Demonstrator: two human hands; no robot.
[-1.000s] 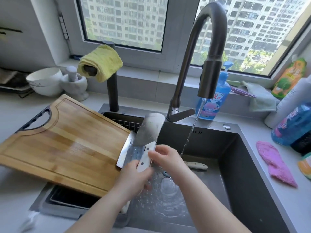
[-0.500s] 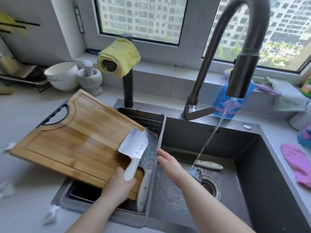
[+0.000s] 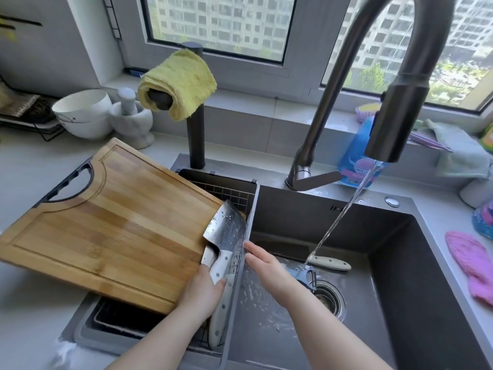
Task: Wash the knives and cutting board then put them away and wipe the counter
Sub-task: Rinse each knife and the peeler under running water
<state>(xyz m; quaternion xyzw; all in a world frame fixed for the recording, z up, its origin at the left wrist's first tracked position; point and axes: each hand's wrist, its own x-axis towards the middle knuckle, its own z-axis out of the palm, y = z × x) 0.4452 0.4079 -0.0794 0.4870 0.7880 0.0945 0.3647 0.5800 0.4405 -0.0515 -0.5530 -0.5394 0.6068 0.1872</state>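
Note:
A bamboo cutting board (image 3: 106, 231) lies tilted across the counter and the left drain basket (image 3: 226, 190). My left hand (image 3: 202, 295) grips the white handle of a wet cleaver (image 3: 228, 228), whose blade rests in the basket against the board's right corner. A second white-handled cleaver (image 3: 220, 324) lies under it, handle toward me. My right hand (image 3: 264, 263) hovers with straight fingers just right of the basket wall, holding nothing. A third knife (image 3: 329, 263) lies in the sink basin under the water stream.
The dark faucet (image 3: 384, 124) is running into the sink (image 3: 400, 303). A yellow cloth (image 3: 178, 81) hangs on a black post. White bowls (image 3: 85, 113) and a mortar (image 3: 130, 124) stand at the back left. A pink cloth (image 3: 472, 265) lies on the right counter, a blue soap bottle (image 3: 352, 161) behind the tap.
My left hand carried the cleaver from over the sink leftward and down into the drain basket beside the other cleaver. My right hand let go of it and now hovers open.

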